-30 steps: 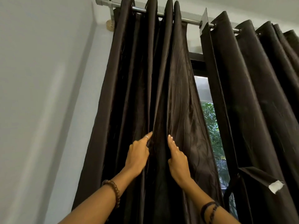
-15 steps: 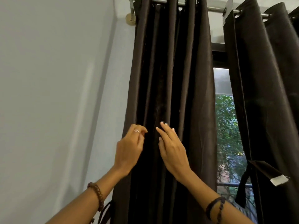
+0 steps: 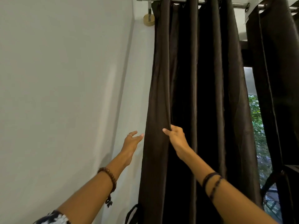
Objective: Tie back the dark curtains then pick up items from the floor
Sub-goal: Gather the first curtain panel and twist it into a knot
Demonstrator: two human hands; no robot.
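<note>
Right hand (image 3: pixel 175 137) pinches curtain (image 3: pixel 208 94) fold — left hand (image 3: pixel 131 141) spread, free.

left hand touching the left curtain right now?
Apart. The head view shows a strip of pale wall between the left hand fingertips and the edge of the left curtain; the right hand pinches a fold.
</note>
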